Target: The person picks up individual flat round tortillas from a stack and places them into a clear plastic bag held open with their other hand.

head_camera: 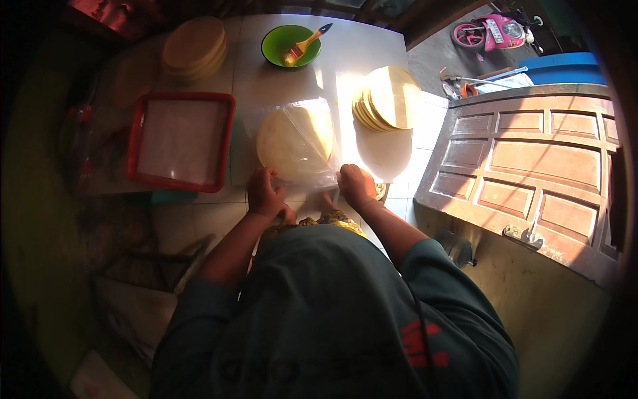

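Note:
A clear plastic bag (321, 174) lies on the white tiled table before me, with a pale round flat disc (294, 142) inside it. At the bag's near right corner, my right hand (356, 184) is closed on the plastic. My left hand (263, 195) is curled at the near left corner, apparently pinching the film between thumb and fingers; the exact contact is hard to see. Right of the bag, a fanned stack of similar round discs (394, 97) sits in bright sunlight.
Left of the bag stands a red-rimmed tray (227, 144) with a pale sheet. Farther back are a green bowl (271, 42) holding a paintbrush (304, 45) and a stack of thick round discs (194, 47). A brown panelled wooden door (538, 154) is at right, a pink motorbike (498, 32) beyond.

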`<state>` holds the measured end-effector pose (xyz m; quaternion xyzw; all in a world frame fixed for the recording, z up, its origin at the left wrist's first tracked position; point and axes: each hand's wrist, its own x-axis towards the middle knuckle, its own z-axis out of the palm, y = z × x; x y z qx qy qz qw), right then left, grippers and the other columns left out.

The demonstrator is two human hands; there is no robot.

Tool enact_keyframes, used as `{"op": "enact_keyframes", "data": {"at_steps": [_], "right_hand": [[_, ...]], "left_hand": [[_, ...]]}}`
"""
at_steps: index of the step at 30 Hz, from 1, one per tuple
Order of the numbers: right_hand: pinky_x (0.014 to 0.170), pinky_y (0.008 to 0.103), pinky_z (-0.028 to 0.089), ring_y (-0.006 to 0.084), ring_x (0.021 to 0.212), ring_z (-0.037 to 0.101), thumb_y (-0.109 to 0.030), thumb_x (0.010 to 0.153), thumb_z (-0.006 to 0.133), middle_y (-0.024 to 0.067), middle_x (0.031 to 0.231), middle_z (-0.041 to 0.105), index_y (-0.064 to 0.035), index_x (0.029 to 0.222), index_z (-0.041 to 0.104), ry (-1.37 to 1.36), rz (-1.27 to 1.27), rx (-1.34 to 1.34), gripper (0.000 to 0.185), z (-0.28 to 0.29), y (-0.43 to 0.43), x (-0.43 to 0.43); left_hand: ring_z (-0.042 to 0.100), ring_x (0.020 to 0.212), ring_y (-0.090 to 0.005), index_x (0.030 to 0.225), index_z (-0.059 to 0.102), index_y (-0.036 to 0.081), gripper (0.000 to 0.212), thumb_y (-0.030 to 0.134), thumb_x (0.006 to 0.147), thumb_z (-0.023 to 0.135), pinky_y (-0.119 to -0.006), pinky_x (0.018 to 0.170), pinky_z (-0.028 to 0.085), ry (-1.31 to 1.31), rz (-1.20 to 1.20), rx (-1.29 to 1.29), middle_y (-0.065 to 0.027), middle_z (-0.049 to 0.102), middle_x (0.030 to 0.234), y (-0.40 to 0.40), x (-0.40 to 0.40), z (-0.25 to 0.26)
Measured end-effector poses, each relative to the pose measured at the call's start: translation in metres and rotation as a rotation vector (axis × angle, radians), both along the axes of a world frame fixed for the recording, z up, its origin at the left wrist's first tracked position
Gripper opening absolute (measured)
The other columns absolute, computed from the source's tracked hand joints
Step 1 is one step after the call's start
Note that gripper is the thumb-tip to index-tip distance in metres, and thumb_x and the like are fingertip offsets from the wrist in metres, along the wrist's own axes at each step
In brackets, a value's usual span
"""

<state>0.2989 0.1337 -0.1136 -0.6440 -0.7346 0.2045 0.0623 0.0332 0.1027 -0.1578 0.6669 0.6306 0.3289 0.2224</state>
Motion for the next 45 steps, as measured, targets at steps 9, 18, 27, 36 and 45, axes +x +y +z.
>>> {"op": "enact_keyframes", "data": {"at_steps": [9, 18, 27, 36, 45], "right_hand": [[0.069, 0.0458, 0.051, 0.0370, 0.081, 0.061, -0.011, 0.073, 0.065, 0.0145, 0.082, 0.059, -0.0085, 0.076, 0.056, 0.212, 0.463, 0.058, 0.010, 0.005, 0.013, 0.030], [0.072, 0.0429, 0.050, 0.0341, 0.081, 0.064, -0.018, 0.079, 0.063, 0.0178, 0.083, 0.064, -0.0033, 0.085, 0.061, 0.365, 0.155, -0.424, 0.016, 0.009, 0.056, 0.060], [0.067, 0.0277, 0.049, 0.0117, 0.074, 0.059, -0.027, 0.091, 0.069, 0.0061, 0.087, 0.066, 0.0035, 0.107, 0.064, 0.687, -0.315, -0.432, 0.035, -0.047, 0.182, -0.011], [0.071, 0.0326, 0.049, 0.0184, 0.079, 0.060, -0.020, 0.090, 0.065, 0.0103, 0.089, 0.066, 0.0019, 0.105, 0.064, 0.794, -0.550, -0.588, 0.026, -0.050, 0.185, -0.019], [0.060, 0.0218, 0.043, 0.0057, 0.067, 0.050, -0.015, 0.095, 0.057, -0.0006, 0.076, 0.058, 0.0002, 0.097, 0.060, 0.755, -0.113, -0.103, 0.016, -0.073, 0.170, -0.011]], "left_hand": [[0.057, 0.082, -0.0348, 0.089, 0.055, 0.007, 0.022, 0.000, 0.069, 0.061, -0.047, 0.071, 0.045, 0.160, -0.042, -0.036, -0.0107, 0.056, 0.083, -0.038, -0.014, 0.019], [0.060, 0.090, -0.0353, 0.099, 0.059, 0.009, 0.028, 0.005, 0.072, 0.064, -0.043, 0.081, 0.050, 0.249, -0.038, -0.097, -0.0149, 0.059, 0.090, -0.048, -0.014, 0.061], [0.061, 0.112, -0.0266, 0.125, 0.053, -0.001, 0.039, 0.026, 0.098, 0.056, -0.037, 0.097, 0.046, -0.253, 0.377, -0.409, -0.0183, 0.063, 0.119, 0.076, -0.033, 0.007], [0.064, 0.098, -0.0215, 0.110, 0.062, 0.000, 0.028, 0.024, 0.096, 0.060, -0.034, 0.087, 0.049, -0.326, 0.532, -0.557, -0.0138, 0.068, 0.103, 0.113, -0.031, 0.027], [0.066, 0.087, -0.0225, 0.104, 0.063, 0.000, 0.024, 0.022, 0.094, 0.061, -0.035, 0.079, 0.051, -0.287, 0.536, -0.284, -0.0133, 0.069, 0.093, 0.105, -0.026, -0.003]]}}
